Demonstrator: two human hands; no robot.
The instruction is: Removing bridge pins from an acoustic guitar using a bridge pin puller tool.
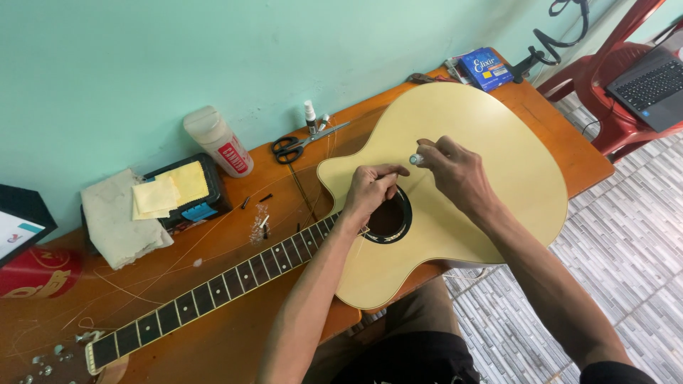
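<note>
The right hand, at the centre of the frame, has its grip pinched shut on a small pale peg just above the guitar top. Just left of it, the left hand curls its fingers closed beside the sound hole; whether they hold anything I cannot tell. The pale guitar lies flat on the wooden bench, neck running to the lower left. Scissors and a white bottle lie towards the upper left, near the wall.
</note>
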